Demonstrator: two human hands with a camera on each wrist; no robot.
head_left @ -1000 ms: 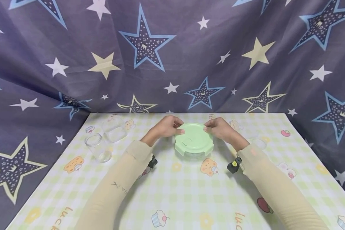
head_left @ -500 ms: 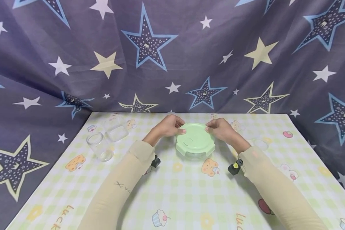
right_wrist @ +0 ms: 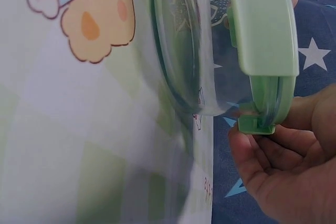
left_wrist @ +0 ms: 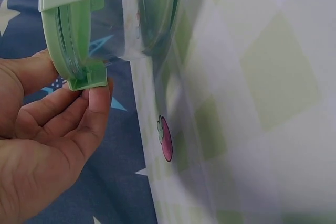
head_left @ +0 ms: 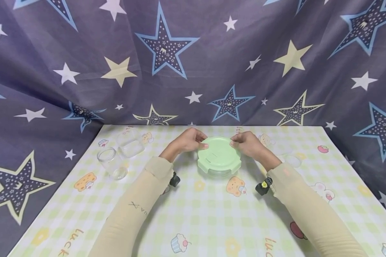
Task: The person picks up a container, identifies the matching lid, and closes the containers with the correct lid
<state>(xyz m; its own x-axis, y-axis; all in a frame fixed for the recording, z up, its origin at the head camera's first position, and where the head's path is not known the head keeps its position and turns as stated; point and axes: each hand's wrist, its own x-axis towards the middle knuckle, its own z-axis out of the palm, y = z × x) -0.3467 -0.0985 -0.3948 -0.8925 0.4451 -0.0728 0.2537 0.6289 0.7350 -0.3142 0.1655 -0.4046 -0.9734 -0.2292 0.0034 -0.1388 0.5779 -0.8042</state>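
A round pale green lid [head_left: 218,151] with clip flaps sits on a clear food container [head_left: 219,174] standing on the table. My left hand [head_left: 189,140] holds the lid's far left edge, thumb on the top rim. In the left wrist view its fingertips lie against a side flap [left_wrist: 88,76]. Opposite it, my right hand [head_left: 249,144] pinches the far right edge in the same way. The right wrist view shows that hand's index fingertip at another flap [right_wrist: 256,125]. The near flap hangs down over the container's front.
At the back left stand a clear round jar [head_left: 110,162] and a clear squarish container [head_left: 130,146]. A faint clear round piece [head_left: 292,160] lies behind the right forearm. A star-patterned curtain [head_left: 180,89] rises behind the checkered tablecloth [head_left: 193,214].
The whole scene shifts slightly to the right with the head view. Both hands keep their places on the lid, and the container stays put.
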